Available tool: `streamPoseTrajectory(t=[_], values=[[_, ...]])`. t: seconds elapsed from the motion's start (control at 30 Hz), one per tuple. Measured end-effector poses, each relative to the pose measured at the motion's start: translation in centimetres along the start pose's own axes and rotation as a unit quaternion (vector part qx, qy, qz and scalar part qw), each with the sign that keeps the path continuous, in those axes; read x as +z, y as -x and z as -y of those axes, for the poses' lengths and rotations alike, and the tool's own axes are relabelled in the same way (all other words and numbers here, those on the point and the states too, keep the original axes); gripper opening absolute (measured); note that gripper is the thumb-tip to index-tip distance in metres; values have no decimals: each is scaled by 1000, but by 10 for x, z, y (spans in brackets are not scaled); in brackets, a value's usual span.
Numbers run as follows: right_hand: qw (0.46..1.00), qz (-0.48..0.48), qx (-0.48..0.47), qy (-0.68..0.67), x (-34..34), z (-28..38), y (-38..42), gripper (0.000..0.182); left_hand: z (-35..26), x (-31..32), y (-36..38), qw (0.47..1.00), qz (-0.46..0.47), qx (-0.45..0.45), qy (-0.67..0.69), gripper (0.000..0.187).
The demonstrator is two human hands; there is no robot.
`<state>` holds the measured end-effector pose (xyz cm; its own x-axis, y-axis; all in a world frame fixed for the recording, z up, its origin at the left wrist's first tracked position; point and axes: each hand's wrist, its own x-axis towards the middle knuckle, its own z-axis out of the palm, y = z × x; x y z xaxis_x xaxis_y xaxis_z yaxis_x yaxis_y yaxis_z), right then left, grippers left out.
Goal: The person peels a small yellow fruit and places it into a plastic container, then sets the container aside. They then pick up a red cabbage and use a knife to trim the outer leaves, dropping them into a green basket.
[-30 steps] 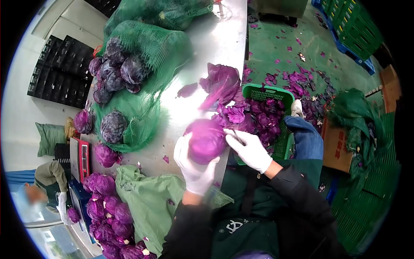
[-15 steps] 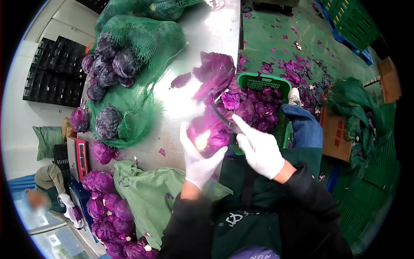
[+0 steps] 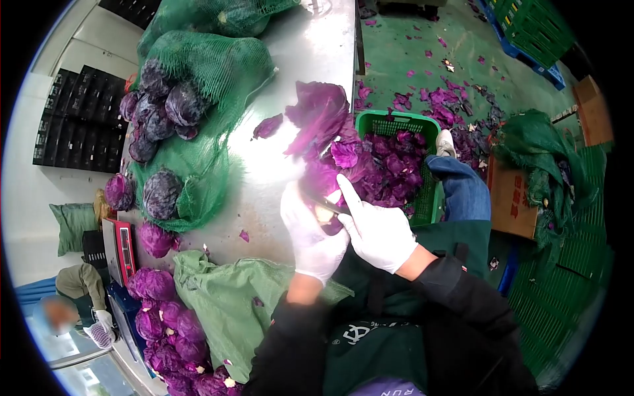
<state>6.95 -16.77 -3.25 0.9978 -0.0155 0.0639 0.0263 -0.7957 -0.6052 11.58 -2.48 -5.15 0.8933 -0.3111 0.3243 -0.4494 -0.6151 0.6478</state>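
In the head view my left hand (image 3: 309,241), in a white glove, is wrapped round a red cabbage (image 3: 319,178) above the table's near edge. The cabbage's pale stem end (image 3: 325,214) faces me. My right hand (image 3: 384,236), also gloved, grips a dark-bladed knife (image 3: 335,206), its blade lying across the stem end. Its handle is mostly hidden in the fingers. Loose purple leaves (image 3: 318,109) lie on the table just beyond the cabbage. Beside my right hand stands a green crate (image 3: 399,119) holding many purple leaves.
Green net bags (image 3: 211,59) with cabbages cover the table's far left. Several peeled cabbages (image 3: 173,317) sit beside a green sack (image 3: 231,290). A red scale (image 3: 120,247) and another person (image 3: 82,290) are at left. Leaves litter the floor near a cardboard box (image 3: 512,204).
My right hand has moved left and down, bringing the knife onto the cabbage's stem end. The cabbage has turned in my left hand, and both hands are now close together.
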Motion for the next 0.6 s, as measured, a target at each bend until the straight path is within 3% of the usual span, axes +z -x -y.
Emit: streamPoseTrajectory(t=[0.07, 0.1, 0.2, 0.27, 0.3, 0.37, 0.4, 0.47, 0.53, 0.57, 0.6], values=[[998, -31, -10, 60, 5, -10, -6, 50, -7, 1, -2, 1000, 16, 19, -19, 95], [993, -92, -22, 74, 1, -15, -11, 40, -9, 2, -2, 999, 24, 28, -30, 95], [986, -112, 97, -72, -4, -32, -22, 34, -6, -1, 14, 999, 31, 14, -27, 99], [986, -115, 87, -88, -2, -55, -33, 29, -2, -7, 19, 998, 55, 2, 12, 101], [984, -139, 64, -97, 21, -98, -41, 29, 0, -11, 21, 997, 65, -4, 30, 101], [929, -145, 191, -282, 25, -120, -54, 34, 8, -16, 27, 998, 55, -17, 41, 106], [825, -117, 333, -441, 3, -109, -58, 39, 15, -17, 29, 997, 49, -20, 47, 108], [824, -159, 279, -467, -6, -86, -54, 65, 26, -26, 35, 995, 55, -51, 71, 108], [913, -136, 158, -349, -3, -60, -40, 77, 21, -36, 31, 992, 61, -84, 76, 105], [923, -73, 145, -350, -1, -47, -35, 71, 28, -40, 32, 995, 78, -57, 38, 112], [927, -6, 132, -350, 3, -34, -28, 66, 28, -42, 32, 984, 95, -86, 127, 113]])
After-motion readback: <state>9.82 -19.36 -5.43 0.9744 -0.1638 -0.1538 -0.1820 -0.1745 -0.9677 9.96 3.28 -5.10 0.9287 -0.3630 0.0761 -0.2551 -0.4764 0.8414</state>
